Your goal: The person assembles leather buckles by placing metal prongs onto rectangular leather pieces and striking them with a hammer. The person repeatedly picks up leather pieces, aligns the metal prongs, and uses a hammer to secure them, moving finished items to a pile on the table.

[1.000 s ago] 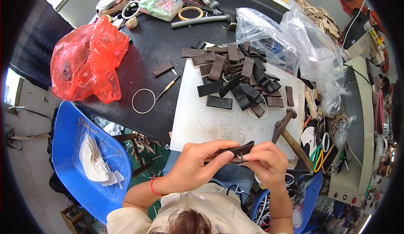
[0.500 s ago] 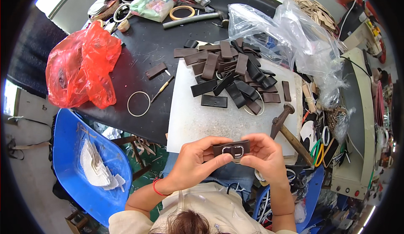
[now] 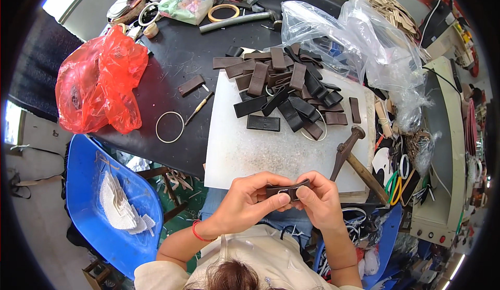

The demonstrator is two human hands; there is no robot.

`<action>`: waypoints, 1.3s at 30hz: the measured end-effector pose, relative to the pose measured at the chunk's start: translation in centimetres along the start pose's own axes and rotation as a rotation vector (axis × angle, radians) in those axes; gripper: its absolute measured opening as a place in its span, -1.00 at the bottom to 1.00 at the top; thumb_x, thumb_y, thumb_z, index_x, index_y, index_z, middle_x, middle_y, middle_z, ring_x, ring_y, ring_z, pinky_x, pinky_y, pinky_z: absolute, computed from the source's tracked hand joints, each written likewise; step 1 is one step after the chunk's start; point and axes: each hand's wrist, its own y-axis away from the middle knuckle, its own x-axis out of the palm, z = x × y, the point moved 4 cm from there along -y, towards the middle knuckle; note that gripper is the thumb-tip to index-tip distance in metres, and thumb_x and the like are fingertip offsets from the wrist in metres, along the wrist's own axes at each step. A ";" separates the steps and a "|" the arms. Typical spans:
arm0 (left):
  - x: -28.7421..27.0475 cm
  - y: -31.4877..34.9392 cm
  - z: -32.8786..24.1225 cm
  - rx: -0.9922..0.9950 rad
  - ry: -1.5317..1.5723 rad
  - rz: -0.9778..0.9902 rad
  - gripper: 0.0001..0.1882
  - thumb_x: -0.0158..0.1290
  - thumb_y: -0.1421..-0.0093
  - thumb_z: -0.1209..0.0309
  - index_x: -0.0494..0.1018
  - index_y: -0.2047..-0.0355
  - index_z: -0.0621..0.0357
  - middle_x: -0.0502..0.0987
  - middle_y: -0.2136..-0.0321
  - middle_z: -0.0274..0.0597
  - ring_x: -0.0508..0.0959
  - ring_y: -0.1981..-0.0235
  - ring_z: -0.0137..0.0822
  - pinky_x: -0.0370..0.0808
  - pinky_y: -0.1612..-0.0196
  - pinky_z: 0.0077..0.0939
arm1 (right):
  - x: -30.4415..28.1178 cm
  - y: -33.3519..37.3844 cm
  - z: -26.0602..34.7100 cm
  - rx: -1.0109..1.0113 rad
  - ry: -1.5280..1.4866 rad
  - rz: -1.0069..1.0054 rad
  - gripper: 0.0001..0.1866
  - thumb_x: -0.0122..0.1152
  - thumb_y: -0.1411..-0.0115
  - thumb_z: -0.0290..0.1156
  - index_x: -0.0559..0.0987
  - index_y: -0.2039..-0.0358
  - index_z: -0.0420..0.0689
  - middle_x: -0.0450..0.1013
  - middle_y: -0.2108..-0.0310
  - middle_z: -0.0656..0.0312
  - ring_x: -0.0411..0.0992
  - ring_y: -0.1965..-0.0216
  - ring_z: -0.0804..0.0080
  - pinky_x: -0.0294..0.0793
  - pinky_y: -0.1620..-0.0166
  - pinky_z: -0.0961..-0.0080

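Observation:
Close to my body, just off the near edge of the white board (image 3: 229, 159), both hands pinch a dark brown leather loop strap (image 3: 289, 188) between thumbs and fingers. My left hand (image 3: 245, 201) grips its left end, and my right hand (image 3: 323, 201) grips its right end. A small pale, shiny buckle shows on the strap's face, partly covered by my thumbs. Farther up the board lies a heap of black and brown leather loops (image 3: 255, 78). A hammer (image 3: 344, 150) with a wooden handle rests to the right of my hands.
Left of the board are an awl-like tool (image 3: 199, 108), a pale ring (image 3: 158, 129), a brown leather piece (image 3: 191, 85) and a red plastic bag (image 3: 101, 81). Clear plastic bags (image 3: 359, 34) lie at the far right. A blue chair (image 3: 86, 206) holding white pieces stands at lower left.
My hands have drawn slightly closer together and nearer my body. The strap has tilted, and the thumbs now cover more of the buckle, which showed more fully before.

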 end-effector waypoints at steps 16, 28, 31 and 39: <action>-0.5 -0.4 1.2 -0.038 0.270 0.011 -0.68 0.04 -0.27 0.53 0.28 0.00 0.37 0.40 0.15 -0.11 0.59 0.26 -0.34 0.59 0.18 -0.56 | 1.2 0.1 0.4 -0.098 -0.045 -0.038 -0.75 0.20 -0.22 -0.57 0.45 0.10 -0.35 0.50 0.27 0.15 0.49 0.28 0.54 0.52 0.15 0.58; -0.5 -0.1 1.6 -0.104 0.245 -0.018 -0.53 0.03 -0.30 0.47 0.24 -0.18 0.38 0.46 0.03 -0.06 0.57 0.16 -0.37 0.53 0.06 -0.53 | -0.2 -0.3 2.4 -0.328 0.496 0.024 -0.57 0.21 -0.15 -0.58 0.45 -0.06 -0.29 0.43 0.13 0.20 0.38 0.15 0.55 0.40 0.10 0.60; -0.3 0.1 1.1 0.106 0.056 -0.160 -0.57 0.04 -0.28 0.53 0.31 -0.15 0.40 0.47 0.03 -0.09 0.53 0.11 -0.40 0.49 0.01 -0.56 | 0.0 0.2 2.1 -0.288 0.345 -0.099 -0.58 0.30 -0.08 -0.56 0.51 0.01 -0.26 0.42 0.13 0.19 0.38 0.22 0.53 0.39 0.22 0.60; 0.8 0.3 1.4 0.170 -0.033 -0.205 -0.60 0.02 -0.25 0.62 0.34 -0.11 0.40 0.50 0.07 -0.06 0.55 0.10 -0.39 0.53 0.06 -0.59 | 1.6 0.1 -0.1 -0.380 0.407 -0.272 -0.79 0.33 -0.12 -0.53 0.48 0.27 -0.26 0.38 0.31 0.24 0.32 0.39 0.57 0.36 0.30 0.63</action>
